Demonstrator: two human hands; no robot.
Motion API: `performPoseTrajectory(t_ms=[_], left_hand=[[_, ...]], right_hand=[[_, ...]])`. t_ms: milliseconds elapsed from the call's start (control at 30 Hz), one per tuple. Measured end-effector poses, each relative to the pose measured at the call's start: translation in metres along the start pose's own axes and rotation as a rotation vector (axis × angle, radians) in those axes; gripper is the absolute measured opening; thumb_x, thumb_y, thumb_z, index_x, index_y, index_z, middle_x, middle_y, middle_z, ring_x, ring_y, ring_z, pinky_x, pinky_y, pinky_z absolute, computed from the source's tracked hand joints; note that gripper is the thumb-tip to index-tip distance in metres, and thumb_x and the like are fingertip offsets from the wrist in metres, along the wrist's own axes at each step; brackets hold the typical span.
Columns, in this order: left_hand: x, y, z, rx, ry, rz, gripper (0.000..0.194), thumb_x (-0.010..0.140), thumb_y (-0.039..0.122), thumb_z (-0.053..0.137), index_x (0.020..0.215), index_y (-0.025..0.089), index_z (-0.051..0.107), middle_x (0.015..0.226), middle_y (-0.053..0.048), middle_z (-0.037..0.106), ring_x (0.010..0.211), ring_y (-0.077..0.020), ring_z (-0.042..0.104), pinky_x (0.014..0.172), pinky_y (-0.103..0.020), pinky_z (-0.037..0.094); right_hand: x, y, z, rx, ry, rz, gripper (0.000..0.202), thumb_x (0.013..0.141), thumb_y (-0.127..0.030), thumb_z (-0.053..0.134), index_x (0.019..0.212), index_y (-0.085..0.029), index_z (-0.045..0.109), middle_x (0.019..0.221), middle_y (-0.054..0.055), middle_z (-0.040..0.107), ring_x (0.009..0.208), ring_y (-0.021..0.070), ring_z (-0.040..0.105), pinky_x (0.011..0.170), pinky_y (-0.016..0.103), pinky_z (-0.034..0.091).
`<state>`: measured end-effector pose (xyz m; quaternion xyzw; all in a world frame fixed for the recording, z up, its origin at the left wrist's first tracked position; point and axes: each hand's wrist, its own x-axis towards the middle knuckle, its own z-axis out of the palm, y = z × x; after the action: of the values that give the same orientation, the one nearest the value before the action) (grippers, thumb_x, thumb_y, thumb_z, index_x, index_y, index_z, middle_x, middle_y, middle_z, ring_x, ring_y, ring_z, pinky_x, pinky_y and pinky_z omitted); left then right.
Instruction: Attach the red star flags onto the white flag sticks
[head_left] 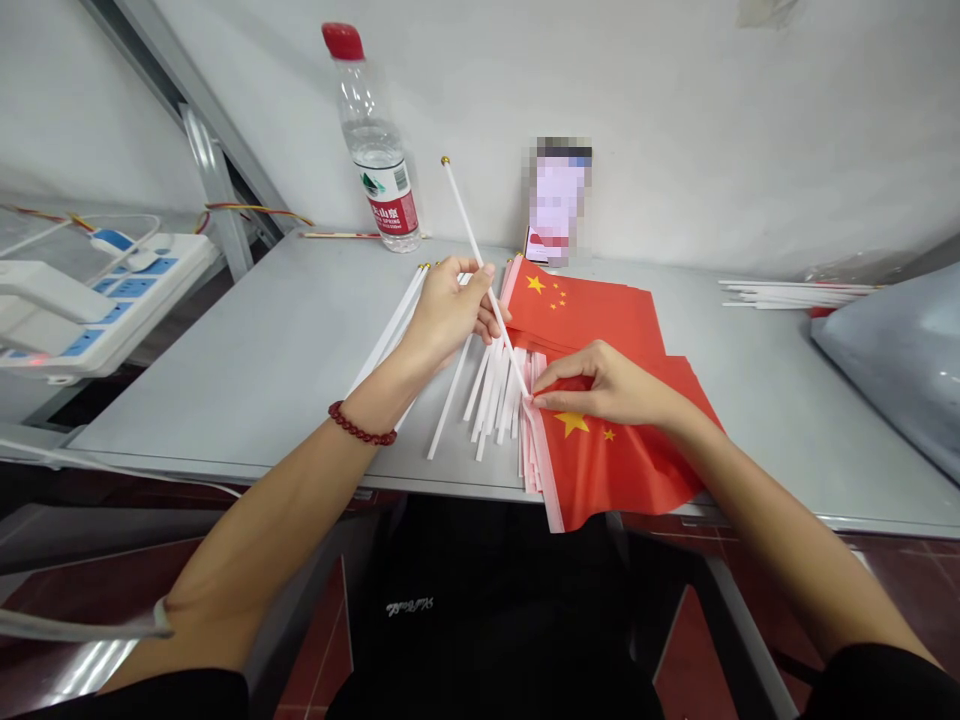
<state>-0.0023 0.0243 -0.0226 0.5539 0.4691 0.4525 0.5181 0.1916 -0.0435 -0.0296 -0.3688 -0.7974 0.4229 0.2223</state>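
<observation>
My left hand (459,308) pinches a white stick (466,218) with a gold tip, which slants down to the right. The lower end of the stick meets the white edge of a red flag (600,470) with yellow stars. At that edge, my right hand (600,385) holds the flag between thumb and fingers. Behind it lies a stack of similar red flags (600,305), some fixed along white sticks. Under and beside my left hand, several loose white sticks (450,400) lie on the grey table (225,370).
A water bottle (379,170) and a phone (556,205) stand against the wall. More white sticks (795,293) lie at the back right beside a grey plastic bag (900,350). A power strip (112,315) with plugs is at the left.
</observation>
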Motion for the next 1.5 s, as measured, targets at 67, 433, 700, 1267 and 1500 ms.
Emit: performPoseTrajectory(t_ms=[67, 433, 700, 1267, 1500], left_hand=[[0.0, -0.0003, 0.0001, -0.002, -0.003, -0.006, 0.012, 0.094, 0.031, 0.049, 0.09, 0.02, 0.043, 0.055, 0.002, 0.062, 0.038, -0.0081, 0.054, 0.041, -0.017, 0.041], [-0.0008, 0.0002, 0.0018, -0.016, 0.004, -0.082, 0.021, 0.09, 0.033, 0.058, 0.083, 0.019, 0.044, 0.05, 0.003, 0.056, 0.037, -0.0095, 0.054, 0.038, -0.018, 0.04], [-0.0026, 0.0009, 0.0048, -0.007, -0.015, -0.084, 0.014, 0.094, 0.027, 0.051, 0.085, 0.019, 0.043, 0.05, 0.003, 0.058, 0.036, -0.0089, 0.053, 0.038, -0.018, 0.04], [-0.0033, 0.0012, 0.0053, -0.002, -0.005, -0.037, 0.015, 0.094, 0.028, 0.051, 0.089, 0.019, 0.04, 0.051, 0.003, 0.061, 0.035, -0.0087, 0.053, 0.039, -0.018, 0.042], [-0.0026, 0.0016, 0.001, -0.058, -0.058, 0.027, 0.015, 0.093, 0.031, 0.052, 0.091, 0.02, 0.043, 0.058, 0.002, 0.066, 0.037, -0.0082, 0.056, 0.041, -0.018, 0.044]], right_hand=[[0.0004, 0.0007, 0.0001, 0.002, 0.001, -0.005, 0.02, 0.085, -0.033, 0.062, 0.087, -0.016, 0.073, 0.068, 0.0, 0.066, 0.056, 0.0079, 0.051, 0.053, 0.022, 0.039], [-0.0001, 0.0006, 0.0007, -0.002, 0.007, -0.018, 0.02, 0.085, -0.032, 0.062, 0.087, -0.017, 0.074, 0.071, 0.001, 0.068, 0.058, 0.0086, 0.054, 0.055, 0.022, 0.041], [-0.0004, -0.0023, 0.0015, -0.007, -0.004, -0.028, 0.017, 0.085, -0.028, 0.062, 0.086, -0.016, 0.074, 0.07, 0.0, 0.068, 0.056, 0.0074, 0.053, 0.054, 0.021, 0.04], [0.0011, 0.0013, 0.001, 0.025, -0.011, -0.09, 0.011, 0.085, -0.023, 0.063, 0.081, -0.017, 0.071, 0.077, 0.001, 0.064, 0.067, 0.0101, 0.056, 0.064, 0.024, 0.045], [0.0018, 0.0004, 0.001, 0.075, 0.016, -0.071, 0.012, 0.086, -0.023, 0.061, 0.078, -0.016, 0.067, 0.077, 0.001, 0.06, 0.07, 0.011, 0.054, 0.067, 0.026, 0.044]])
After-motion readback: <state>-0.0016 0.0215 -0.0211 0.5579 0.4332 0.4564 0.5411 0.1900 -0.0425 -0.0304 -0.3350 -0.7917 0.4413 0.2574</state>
